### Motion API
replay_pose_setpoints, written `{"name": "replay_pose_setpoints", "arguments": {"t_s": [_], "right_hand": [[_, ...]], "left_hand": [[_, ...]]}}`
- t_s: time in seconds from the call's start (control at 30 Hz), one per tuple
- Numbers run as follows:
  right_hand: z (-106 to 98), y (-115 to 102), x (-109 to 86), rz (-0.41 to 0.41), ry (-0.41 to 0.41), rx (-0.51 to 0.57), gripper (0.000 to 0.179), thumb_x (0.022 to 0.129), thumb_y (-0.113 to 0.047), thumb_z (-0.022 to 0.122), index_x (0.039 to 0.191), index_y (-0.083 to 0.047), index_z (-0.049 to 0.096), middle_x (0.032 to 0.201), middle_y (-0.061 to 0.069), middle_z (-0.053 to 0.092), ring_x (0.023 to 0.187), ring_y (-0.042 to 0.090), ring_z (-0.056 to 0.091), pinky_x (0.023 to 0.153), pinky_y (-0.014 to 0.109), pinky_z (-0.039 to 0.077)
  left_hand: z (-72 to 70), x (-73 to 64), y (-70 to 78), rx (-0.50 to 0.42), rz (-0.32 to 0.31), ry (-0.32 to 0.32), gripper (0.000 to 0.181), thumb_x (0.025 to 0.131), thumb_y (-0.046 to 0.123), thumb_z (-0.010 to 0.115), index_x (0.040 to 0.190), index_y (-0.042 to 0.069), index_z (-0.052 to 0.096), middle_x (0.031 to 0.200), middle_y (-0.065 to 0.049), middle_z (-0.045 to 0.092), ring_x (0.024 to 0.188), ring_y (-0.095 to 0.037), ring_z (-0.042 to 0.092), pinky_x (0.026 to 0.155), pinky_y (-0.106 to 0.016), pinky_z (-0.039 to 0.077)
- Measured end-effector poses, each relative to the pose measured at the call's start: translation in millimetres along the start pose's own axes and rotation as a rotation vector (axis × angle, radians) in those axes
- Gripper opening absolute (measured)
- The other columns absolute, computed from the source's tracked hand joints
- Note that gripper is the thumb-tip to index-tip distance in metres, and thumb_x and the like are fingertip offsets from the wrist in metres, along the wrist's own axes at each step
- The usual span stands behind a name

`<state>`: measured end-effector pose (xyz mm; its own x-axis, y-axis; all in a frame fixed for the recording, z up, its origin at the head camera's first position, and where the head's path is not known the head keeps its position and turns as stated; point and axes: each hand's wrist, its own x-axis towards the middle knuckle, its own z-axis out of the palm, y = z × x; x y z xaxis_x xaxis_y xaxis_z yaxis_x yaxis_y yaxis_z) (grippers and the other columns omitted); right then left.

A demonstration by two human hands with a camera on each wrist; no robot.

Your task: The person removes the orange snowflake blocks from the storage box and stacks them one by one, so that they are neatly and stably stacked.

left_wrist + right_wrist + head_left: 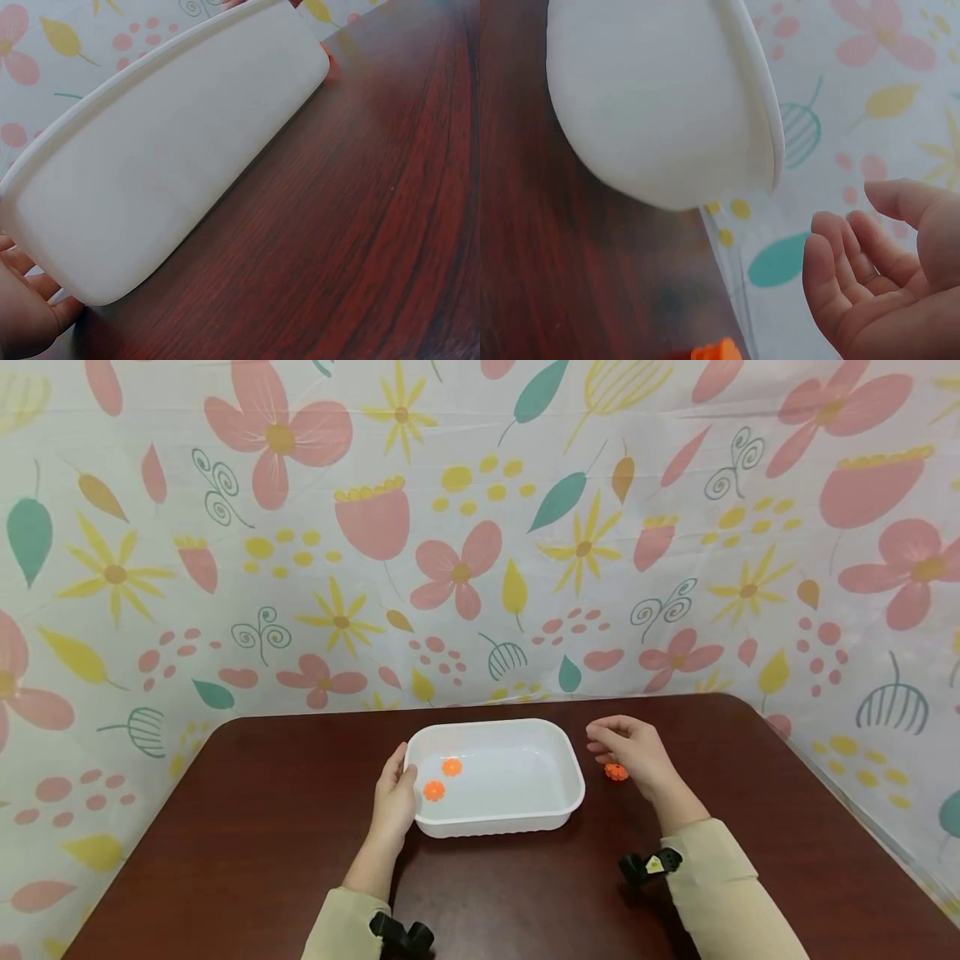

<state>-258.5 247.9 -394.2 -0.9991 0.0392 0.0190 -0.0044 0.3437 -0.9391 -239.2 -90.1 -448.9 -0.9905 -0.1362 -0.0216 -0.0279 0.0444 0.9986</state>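
A white rectangular plastic basin (498, 822) stands on the table, its side wall (165, 150) filling much of the left wrist view. My left hand (393, 797) grips its left end, thumb at the rim and fingers along the outer wall. Inside, toward that end, lie two small orange flower-shaped pieces, one nearer the back (452, 767) and one nearer the front (434, 790). Off the basin's right end, my right hand (633, 752) hovers with loosely bent fingers and nothing between them. Below it sits another orange piece (617, 772), partly hidden by the hand.
The dark brown wooden table (262, 827) ends at a back edge just behind the basin. A flower-patterned cloth (465, 527) hangs upright behind and along the right side. Black wrist cameras are strapped at the left sleeve (401, 935) and right sleeve (651, 865).
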Motion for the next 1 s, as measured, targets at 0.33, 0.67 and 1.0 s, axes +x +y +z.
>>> {"name": "replay_pose_setpoints", "arguments": {"t_s": [0.33, 0.67, 1.0], "right_hand": [[23.0, -16.8, 5.4, -0.003, -0.053, 0.001, 0.038, 0.091, -0.027, 0.062, 0.114, 0.004, 0.06, 0.107, 0.02, 0.065, 0.083, 0.014, 0.068, 0.075, 0.033, 0.058], [47.3, -27.6, 6.3, -0.015, -0.093, 0.014, 0.034, 0.091, -0.024, 0.062, 0.112, 0.003, 0.062, 0.109, 0.026, 0.064, 0.085, 0.017, 0.068, 0.075, 0.034, 0.058], [86.6, -33.9, 8.1, -0.006, -0.145, -0.004, 0.025, 0.09, -0.021, 0.065, 0.107, -0.002, 0.064, 0.105, 0.021, 0.066, 0.084, 0.022, 0.068, 0.07, 0.033, 0.058]], "left_hand": [[-0.2, -1.0, -0.3, -0.005, -0.001, 0.003, 0.05, 0.1, 0.013, 0.038, 0.149, 0.006, 0.027, 0.154, -0.015, 0.027, 0.143, -0.03, 0.022, 0.116, -0.047, 0.021], [-0.5, 0.0, -0.3, 0.004, 0.005, 0.003, 0.05, 0.1, 0.013, 0.038, 0.149, 0.006, 0.028, 0.154, -0.016, 0.028, 0.143, -0.031, 0.024, 0.116, -0.047, 0.021], [-2.4, -0.1, -1.5, 0.003, -0.013, -0.005, 0.05, 0.1, 0.014, 0.038, 0.149, 0.008, 0.028, 0.155, -0.012, 0.028, 0.143, -0.029, 0.024, 0.116, -0.046, 0.022]]}}
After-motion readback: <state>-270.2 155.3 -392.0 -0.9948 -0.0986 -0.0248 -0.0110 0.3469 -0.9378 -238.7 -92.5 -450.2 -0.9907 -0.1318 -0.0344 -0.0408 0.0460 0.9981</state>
